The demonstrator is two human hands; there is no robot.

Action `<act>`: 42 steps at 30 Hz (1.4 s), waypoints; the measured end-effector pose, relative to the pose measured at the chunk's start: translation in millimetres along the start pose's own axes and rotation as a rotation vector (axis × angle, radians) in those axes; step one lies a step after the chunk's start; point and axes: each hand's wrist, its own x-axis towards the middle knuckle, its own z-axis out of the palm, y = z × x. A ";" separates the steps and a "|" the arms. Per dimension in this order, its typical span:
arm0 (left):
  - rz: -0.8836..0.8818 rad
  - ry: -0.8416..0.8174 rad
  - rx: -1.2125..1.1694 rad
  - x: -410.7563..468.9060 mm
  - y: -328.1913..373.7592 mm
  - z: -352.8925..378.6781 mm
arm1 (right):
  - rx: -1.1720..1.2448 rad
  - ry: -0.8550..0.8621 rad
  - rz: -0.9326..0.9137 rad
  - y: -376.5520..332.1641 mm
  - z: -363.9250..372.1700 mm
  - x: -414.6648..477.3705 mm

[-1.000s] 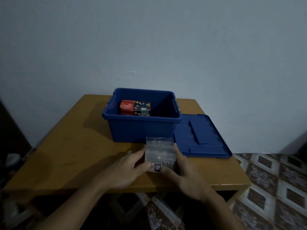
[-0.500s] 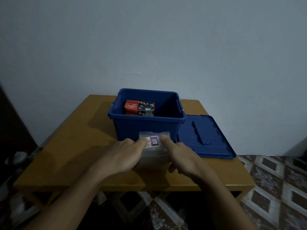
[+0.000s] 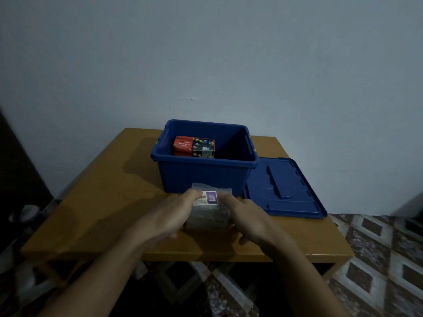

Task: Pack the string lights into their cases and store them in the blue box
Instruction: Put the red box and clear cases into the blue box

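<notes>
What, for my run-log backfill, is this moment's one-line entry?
left hand, right hand: grip clear case | blue box: open, red carton inside | lid: off, beside it

The blue box (image 3: 206, 177) stands open at the middle of the frame. Its front wall rises directly behind the clear case (image 3: 209, 211), which is gripped between the left hand (image 3: 167, 218) and the right hand (image 3: 251, 218). Inside the box, the left part is taken by 1 red carton (image 3: 194, 146); the right part is seen free. At the right, the lid (image 3: 286, 186) lies flat on the table (image 3: 96, 202), just beside the box. Bare wood is seen at the left of the frame.
</notes>
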 end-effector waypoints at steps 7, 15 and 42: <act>-0.041 0.043 -0.115 2.5 1.2 2.1 | 0.090 -0.045 0.042 -3.4 3.5 4.4; -0.043 0.063 -0.201 -7.0 0.1 5.8 | 0.162 -0.066 0.071 -3.8 6.3 -1.1; 0.360 0.323 -0.189 -2.3 111.9 -65.9 | 0.257 0.134 -0.216 -115.4 -67.8 26.2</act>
